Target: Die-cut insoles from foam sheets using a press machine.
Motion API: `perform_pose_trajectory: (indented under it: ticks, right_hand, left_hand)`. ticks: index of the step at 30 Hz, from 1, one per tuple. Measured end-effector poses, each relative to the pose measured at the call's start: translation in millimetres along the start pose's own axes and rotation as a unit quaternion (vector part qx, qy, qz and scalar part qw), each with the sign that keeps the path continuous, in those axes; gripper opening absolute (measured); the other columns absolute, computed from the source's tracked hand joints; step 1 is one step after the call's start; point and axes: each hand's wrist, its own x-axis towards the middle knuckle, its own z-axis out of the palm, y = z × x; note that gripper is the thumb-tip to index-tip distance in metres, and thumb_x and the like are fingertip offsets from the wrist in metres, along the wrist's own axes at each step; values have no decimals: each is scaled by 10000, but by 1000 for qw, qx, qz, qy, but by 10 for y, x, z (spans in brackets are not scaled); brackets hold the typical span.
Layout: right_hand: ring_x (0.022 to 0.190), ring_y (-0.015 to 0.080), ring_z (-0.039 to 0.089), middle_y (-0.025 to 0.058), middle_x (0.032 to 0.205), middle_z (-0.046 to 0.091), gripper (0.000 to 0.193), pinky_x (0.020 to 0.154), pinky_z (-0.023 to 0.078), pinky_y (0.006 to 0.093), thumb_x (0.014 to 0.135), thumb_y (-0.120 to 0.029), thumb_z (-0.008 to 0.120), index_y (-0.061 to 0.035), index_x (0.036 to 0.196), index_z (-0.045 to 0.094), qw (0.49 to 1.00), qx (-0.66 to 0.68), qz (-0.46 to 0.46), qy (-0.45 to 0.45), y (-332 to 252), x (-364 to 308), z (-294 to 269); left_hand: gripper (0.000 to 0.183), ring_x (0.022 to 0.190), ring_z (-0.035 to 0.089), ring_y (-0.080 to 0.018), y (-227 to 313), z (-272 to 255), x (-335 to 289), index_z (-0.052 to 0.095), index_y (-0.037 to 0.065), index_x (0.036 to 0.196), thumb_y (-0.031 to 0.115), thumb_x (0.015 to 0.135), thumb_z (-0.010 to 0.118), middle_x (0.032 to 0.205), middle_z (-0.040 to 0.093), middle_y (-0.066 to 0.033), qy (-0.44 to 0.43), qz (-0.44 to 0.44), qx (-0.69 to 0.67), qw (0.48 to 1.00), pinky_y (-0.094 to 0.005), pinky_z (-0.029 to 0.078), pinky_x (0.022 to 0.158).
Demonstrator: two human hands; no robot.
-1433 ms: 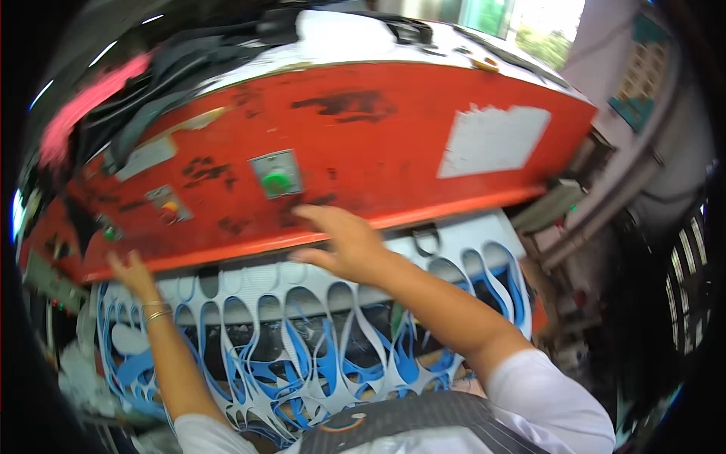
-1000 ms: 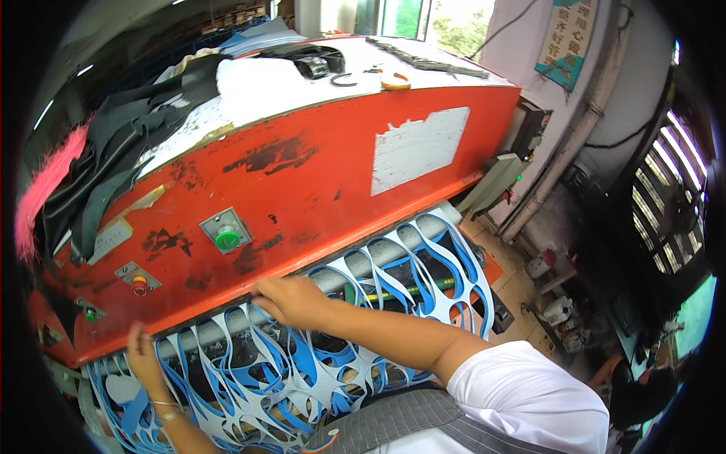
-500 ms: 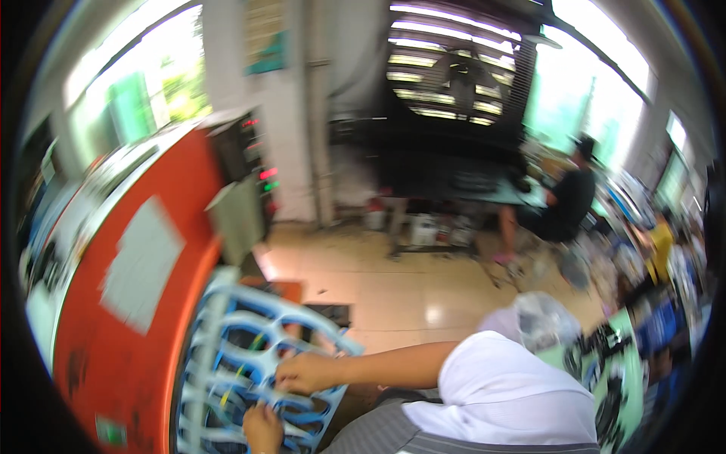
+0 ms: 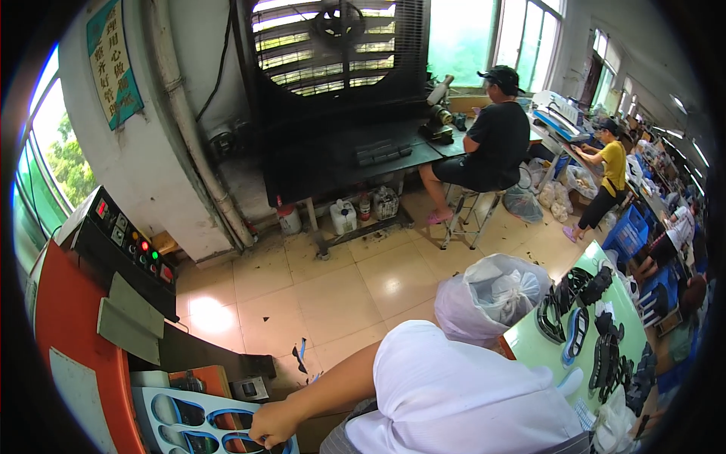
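My right hand [image 4: 274, 424] reaches down at the lower left, its arm crossing from the white sleeve. The fingers are bent and pressed together over a pale rack [image 4: 162, 424] with oval openings. What they pinch, if anything, is hidden under them. Inside the openings show dark shapes edged in blue, such as this blue-rimmed oval piece [image 4: 189, 412]. The rack lies beside an orange machine [image 4: 76, 318], and the lower picture edge cuts it off. My left hand is out of view.
A black control box [image 4: 125, 246] with lit buttons tops the machine. Right of me, a green table [image 4: 522, 333] carries black and blue sandals and straps, beside a plastic bag [image 4: 491, 295]. A person [image 4: 499, 136] sits at a dark bench; another person [image 4: 609, 174] stands farther right.
The view has swung right, so the rack and machine now sit lower and farther left. My left hand, earlier on the rack, has left the picture. My right hand remains at the rack.
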Motion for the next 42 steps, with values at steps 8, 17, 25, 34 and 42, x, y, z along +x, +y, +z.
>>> perform_pose_trajectory:
  ticks: [8, 17, 25, 34, 42]
  right_hand:
    - [812, 301, 649, 115, 852, 672, 165, 696, 502, 416, 808, -262, 636, -110, 866, 666, 993, 73, -53, -76, -216, 749, 224]
    - [1050, 278, 533, 64, 1033, 578, 291, 832, 485, 375, 768, -196, 697, -80, 1023, 616, 968, -139, -168, -123, -170, 1809, 1358]
    - [855, 284, 523, 80, 833, 539, 191, 771, 430, 387, 741, -226, 720, -81, 764, 597, 919, -61, -268, -284, 285, 1968, 1287]
    - [856, 279, 584, 56, 834, 617, 156, 827, 449, 354, 773, -183, 722, -88, 881, 662, 876, -5, -99, -472, 80, 2215, 928]
    - [1177, 234, 478, 36, 1213, 531, 423, 939, 419, 380, 626, -204, 801, -168, 1024, 665, 769, -366, -380, -359, -132, 3081, 1494]
  left_hand:
    - [288, 592, 573, -434, -168, 151, -861, 688, 10, 817, 277, 865, 592, 608, 587, -225, -88, 38, -20, 995, -489, 468, 603]
    - [284, 950, 601, -316, -500, -132, 177, 634, 24, 1029, 130, 774, 704, 1070, 610, -149, 93, -29, -265, 959, -379, 490, 806]
    - [120, 798, 573, -285, -712, 264, 206, 633, 60, 786, 100, 723, 727, 841, 610, -64, 7, 70, -289, 955, -362, 467, 694]
    - [129, 835, 530, -285, -548, 207, 178, 613, 62, 830, 120, 756, 700, 866, 564, -78, 30, 27, -413, 910, -382, 410, 751]
    - [134, 854, 500, -264, -434, 320, 154, 622, 66, 777, 120, 719, 730, 911, 582, -40, 56, -13, -400, 915, -362, 395, 787]
